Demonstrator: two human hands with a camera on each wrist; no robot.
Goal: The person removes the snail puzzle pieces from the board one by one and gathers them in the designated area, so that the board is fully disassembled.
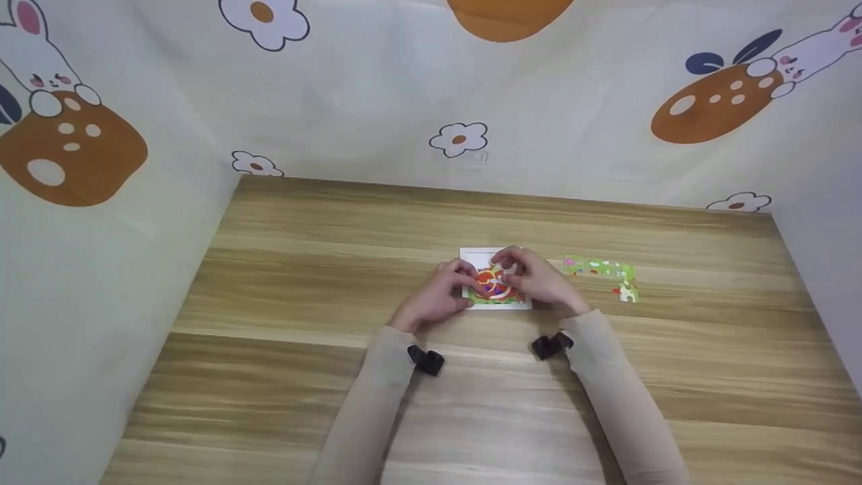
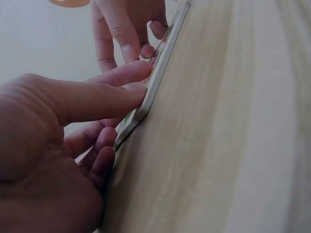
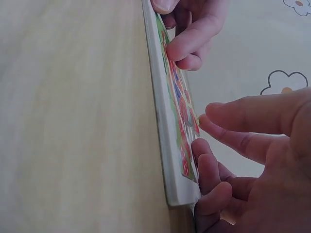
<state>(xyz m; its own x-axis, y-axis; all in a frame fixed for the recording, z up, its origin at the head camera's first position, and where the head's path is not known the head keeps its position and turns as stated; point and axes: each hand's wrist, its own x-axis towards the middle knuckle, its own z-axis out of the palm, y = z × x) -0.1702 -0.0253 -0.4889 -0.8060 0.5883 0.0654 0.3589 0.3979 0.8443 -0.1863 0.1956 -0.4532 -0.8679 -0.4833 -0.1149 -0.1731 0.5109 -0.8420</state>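
A small white puzzle tray (image 1: 474, 256) lies on the table with a colourful jigsaw picture (image 1: 498, 291) in its lower part; white backing shows at its top left. At the tray's left side, my left hand (image 1: 441, 295) rests its thumb and index finger on the picture, other fingers along the edge. My right hand (image 1: 542, 279) arches over the right side, index fingertip at the upper pieces. In the right wrist view, its index finger (image 3: 228, 136) touches the edge of the jigsaw, the other fingers bent beside the tray. No piece shows clearly between its fingertips.
Right of the tray lie green jigsaw pieces (image 1: 599, 267) in a bent strip, with a whitish piece (image 1: 628, 292) at its lower end. The wooden table (image 1: 303, 283) meets patterned walls (image 1: 363, 101) at the back and sides. Black wrist cameras (image 1: 427, 361) sit on both sleeves.
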